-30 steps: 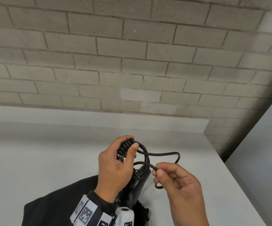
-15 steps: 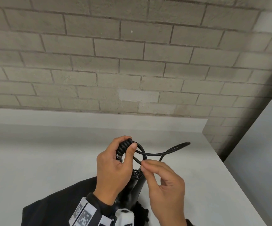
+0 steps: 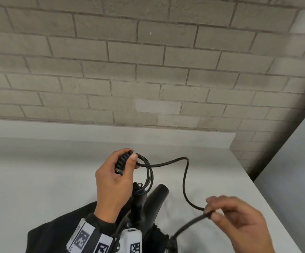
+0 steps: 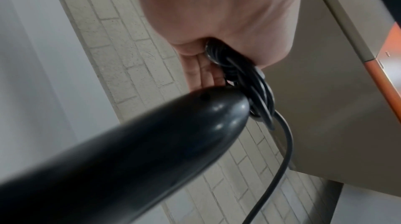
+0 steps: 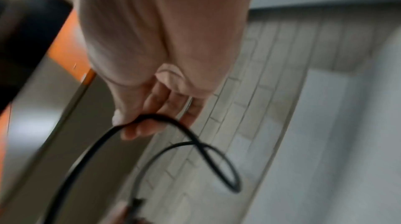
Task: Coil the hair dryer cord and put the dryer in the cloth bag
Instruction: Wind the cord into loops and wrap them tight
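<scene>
While the left hand (image 3: 114, 181) gripped a bundle of finished black loops against the ribbed strain relief at the end of the hair dryer (image 3: 156, 199), the right hand (image 3: 239, 221) pinched the loose cord (image 3: 185, 181) between thumb and fingertips, well out to the right and lower, and blurred. From the coil the cord ran right, bent downward, and swept to that pinch; past it the tail dropped toward the lower edge of the head view. The dryer's dark body hung below the left hand, just above a black cloth bag (image 3: 56, 232) lying on the pale grey table (image 3: 38, 179), and the bag's opening could not be seen. A brick wall (image 3: 148, 70) stood behind.

Coiling looked partly done, with a fair length still free. To wrap the next turn well, the right hand would probably need to carry the cord up to the left thumb in a loop matching those already held, letting it slide through the pinch so no twist builds. The left thumb should lift only briefly to admit each turn, or the loops could spring apart.
</scene>
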Motion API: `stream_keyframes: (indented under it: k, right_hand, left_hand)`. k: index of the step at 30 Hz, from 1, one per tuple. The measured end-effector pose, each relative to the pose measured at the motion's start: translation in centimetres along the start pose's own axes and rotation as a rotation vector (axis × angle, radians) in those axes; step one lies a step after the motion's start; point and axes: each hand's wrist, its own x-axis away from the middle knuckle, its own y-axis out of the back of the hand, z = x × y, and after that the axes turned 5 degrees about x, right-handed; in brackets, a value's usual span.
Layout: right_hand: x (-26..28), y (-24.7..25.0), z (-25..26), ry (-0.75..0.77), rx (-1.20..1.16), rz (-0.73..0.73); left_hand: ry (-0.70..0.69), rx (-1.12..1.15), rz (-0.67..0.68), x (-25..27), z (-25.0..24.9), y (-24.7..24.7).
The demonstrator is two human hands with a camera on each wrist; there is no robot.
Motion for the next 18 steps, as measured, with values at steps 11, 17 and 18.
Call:
stream_keyframes:
  k: [11, 17, 18]
  right_hand:
    - [1.4, -0.2, -4.2, 0.309, 0.693, 0.170]
    - [-0.3, -5.9, -0.2, 0.393, 0.712, -0.193]
    - [-0.7, -6.1, -0.2, 0.345, 0.746, -0.112]
  left_hand:
    - [0.038, 0.059, 0.058, 1.1, -0.6, -1.6]
    - [-0.004, 0.015, 0.100, 1.8, -0.7, -2.1]
    - [-0.014, 0.003, 0.103, 2.0, -0.7, -2.0]
